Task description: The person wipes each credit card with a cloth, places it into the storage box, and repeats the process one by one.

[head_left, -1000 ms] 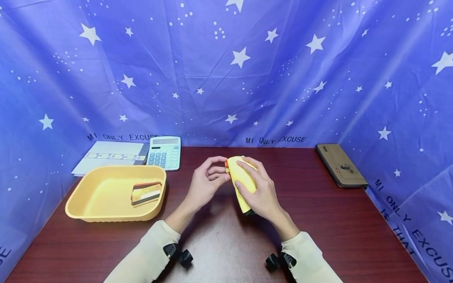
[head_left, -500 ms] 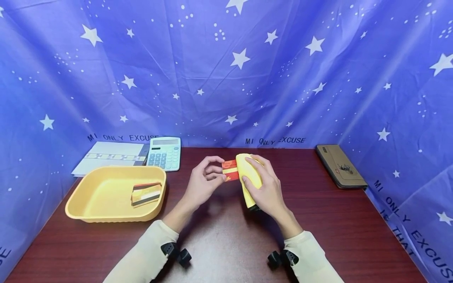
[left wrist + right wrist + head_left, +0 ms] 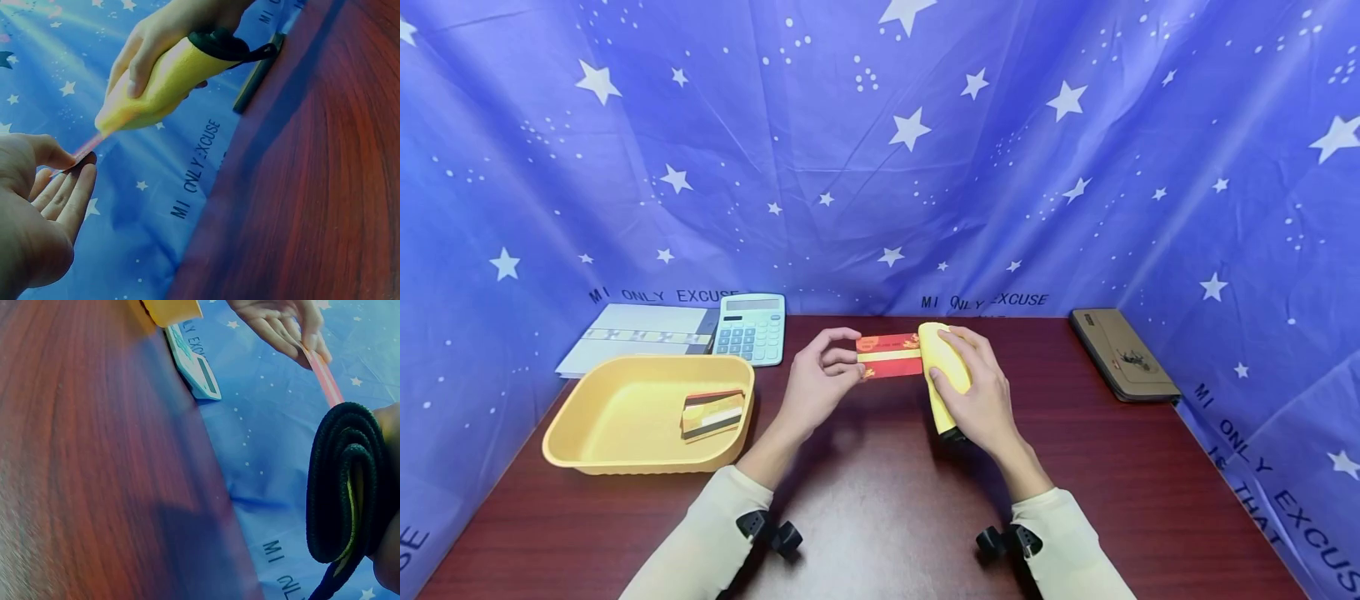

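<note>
My left hand (image 3: 816, 375) pinches the left end of a red card (image 3: 889, 364) with a pale yellow stripe, thumb against fingers. The card's right edge meets a yellow rolled-up cloth bundle (image 3: 942, 371). My right hand (image 3: 981, 383) grips that bundle, fingers over its top and thumb along its near side. In the left wrist view the bundle's lower end shows a dark trim (image 3: 219, 45) with a strap loop; in the right wrist view this trim (image 3: 340, 481) lies in several folded layers. Above the table, the card spans the gap between both hands.
A yellow basin (image 3: 617, 417) on the left holds several cards (image 3: 713, 414). Behind it lie a light blue calculator (image 3: 750, 329) and a white notebook (image 3: 640, 325). A brown wallet (image 3: 1123, 354) lies at the back right. A blue starry curtain (image 3: 850, 167) surrounds the table.
The red card, mostly hidden at the bundle a second ago, now shows at length. My right hand and bundle have moved right; my left hand has shifted left with the card.
</note>
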The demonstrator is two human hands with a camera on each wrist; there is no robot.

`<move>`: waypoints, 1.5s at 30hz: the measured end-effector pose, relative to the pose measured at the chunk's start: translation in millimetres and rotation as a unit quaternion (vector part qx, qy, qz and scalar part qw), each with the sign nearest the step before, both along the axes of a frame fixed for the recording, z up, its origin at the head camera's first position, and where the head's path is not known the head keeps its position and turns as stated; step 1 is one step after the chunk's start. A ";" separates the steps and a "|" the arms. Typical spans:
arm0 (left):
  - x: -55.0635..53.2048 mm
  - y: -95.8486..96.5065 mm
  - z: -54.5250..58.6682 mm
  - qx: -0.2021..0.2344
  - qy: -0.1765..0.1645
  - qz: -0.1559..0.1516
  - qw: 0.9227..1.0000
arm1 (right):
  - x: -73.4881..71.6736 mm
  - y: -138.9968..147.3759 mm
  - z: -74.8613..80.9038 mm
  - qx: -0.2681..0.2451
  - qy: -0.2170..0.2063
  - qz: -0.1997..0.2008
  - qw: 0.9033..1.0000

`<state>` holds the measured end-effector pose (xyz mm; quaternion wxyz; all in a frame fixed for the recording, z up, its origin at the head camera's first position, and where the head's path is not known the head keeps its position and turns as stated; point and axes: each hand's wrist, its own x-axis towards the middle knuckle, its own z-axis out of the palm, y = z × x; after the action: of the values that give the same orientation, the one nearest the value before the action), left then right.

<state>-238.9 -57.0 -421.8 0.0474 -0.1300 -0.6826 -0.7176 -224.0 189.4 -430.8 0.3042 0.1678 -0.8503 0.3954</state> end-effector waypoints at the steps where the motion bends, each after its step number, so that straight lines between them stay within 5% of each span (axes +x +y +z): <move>1: -0.4 -0.8 0.1 0.002 -0.004 0.003 1.000 | -0.6 1.4 0.1 -0.001 -0.001 -0.003 1.000; 10: -0.2 -3.6 3.0 0.036 -0.006 -0.007 0.999 | -2.4 9.6 4.8 -0.018 0.002 -0.011 1.000; 22: 1.9 -3.5 -0.2 -0.044 0.007 0.004 0.999 | -0.7 10.9 5.4 -0.019 -0.012 -0.009 1.000; 37: 2.6 -5.3 2.7 0.023 0.042 -0.024 0.999 | -0.7 11.7 5.0 -0.019 -0.007 -0.006 1.000; 42: 0.2 -4.4 0.0 0.057 0.059 0.004 0.997 | -1.1 11.1 5.6 -0.019 -0.005 -0.004 1.000; 45: -0.2 -4.4 0.1 0.071 0.038 0.027 0.996 | -1.4 10.9 5.6 -0.019 -0.004 -0.003 1.000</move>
<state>-239.1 -61.4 -421.7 0.1018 -0.1351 -0.6311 -0.7570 -225.4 200.4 -425.2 0.3055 0.1581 -0.8443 0.4109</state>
